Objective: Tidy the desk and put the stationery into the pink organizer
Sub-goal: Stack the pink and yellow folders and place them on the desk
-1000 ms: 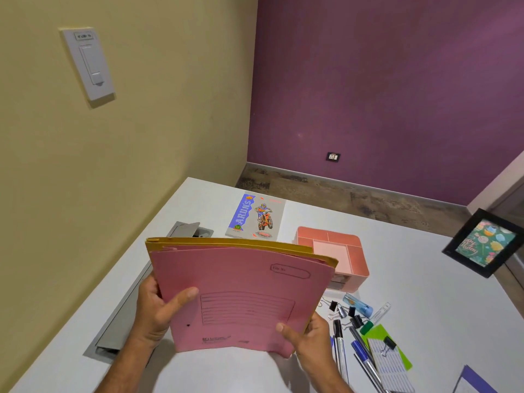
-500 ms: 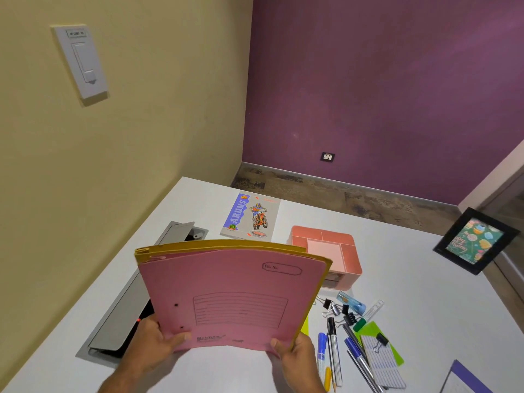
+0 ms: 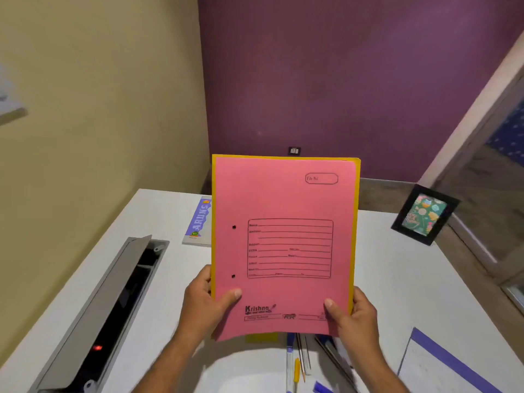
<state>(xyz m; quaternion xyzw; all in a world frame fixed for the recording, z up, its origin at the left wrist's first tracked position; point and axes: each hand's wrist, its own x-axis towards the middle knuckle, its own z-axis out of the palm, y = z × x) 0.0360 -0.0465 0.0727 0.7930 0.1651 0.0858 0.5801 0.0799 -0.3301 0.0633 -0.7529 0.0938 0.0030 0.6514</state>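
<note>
Holding item, upright and facing the camera: pink file folder [image 3: 285,245], printed form box and "File No" label on its cover, two punch holes near its 9 o'clock edge. A yellow folder [image 3: 356,222] stands directly behind it, showing as a thin border along the top and both sides.

Left hand [image 3: 204,304]: grips the lower left corner of the folders, thumb pressed on the pink cover, fingers curled behind and hidden.

Right hand [image 3: 358,316]: grips the lower right corner, thumb on the cover, fingers wrapped round the back edge.

Table [image 3: 158,211]: white, beneath the folders.

Pens and pencils [image 3: 297,361]: loose, at 6 o'clock below the folders, partly covered by them.

Pink organizer: cannot be seen; the folders block the middle of the table.

Notebook [image 3: 200,219]: purple "ARUNS" cover, lying flat at 9 o'clock of the folders, half hidden behind them.

Cable tray [image 3: 113,302]: grey, lid raised, at 8 o'clock, red light inside.

Picture frame [image 3: 425,214]: black, at 3 o'clock on the table edge.

Paper sheet [image 3: 442,367]: white with purple border, at 5 o'clock.
</note>
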